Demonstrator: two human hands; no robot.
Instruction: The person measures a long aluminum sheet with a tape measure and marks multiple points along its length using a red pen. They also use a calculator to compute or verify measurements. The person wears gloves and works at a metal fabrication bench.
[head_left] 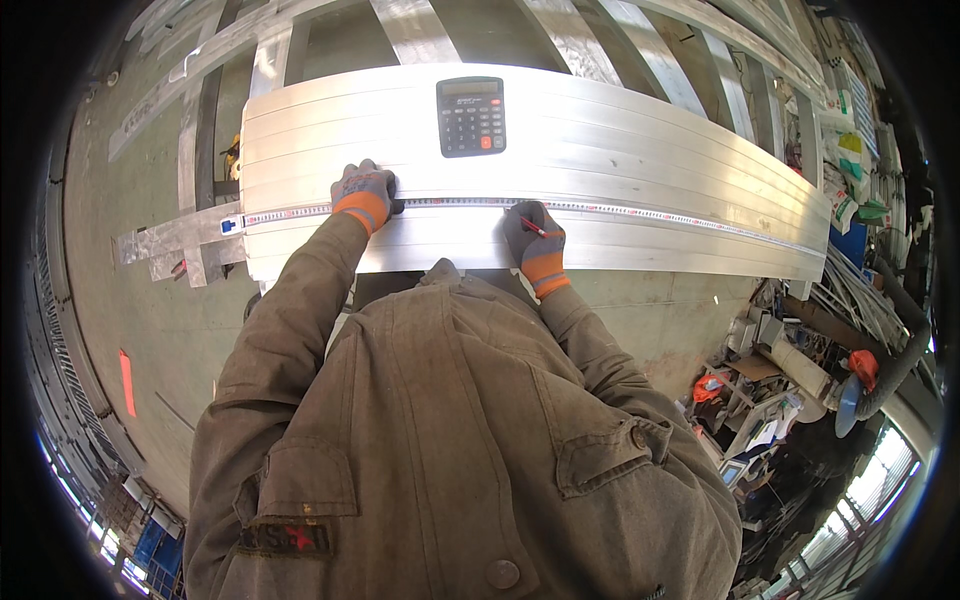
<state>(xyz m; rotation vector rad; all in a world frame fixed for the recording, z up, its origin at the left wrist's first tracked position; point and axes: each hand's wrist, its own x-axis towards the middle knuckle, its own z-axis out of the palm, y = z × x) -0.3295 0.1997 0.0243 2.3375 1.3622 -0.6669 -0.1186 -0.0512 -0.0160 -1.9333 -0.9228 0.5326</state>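
A long strip of tape measure [640, 212] runs left to right across a stack of silvery metal panels [330, 125], its blue-and-white case [232, 225] at the left end. My left hand [362, 188], in a grey glove with an orange cuff, presses down on the panel over the tape, fingers spread with the thumb near the tape's lower edge. My right hand [537, 245], gloved alike, is closed around a red pen [533, 228] just below the tape. The pen's tip is hidden by the glove.
A black calculator [471, 117] lies on the panel beyond my hands. Metal frame bars [570, 40] support the panels and reach past them. At right stands clutter with a grey hose [908, 340] and an orange-red bag [709, 387]. A red strip [127, 382] lies on the floor at left.
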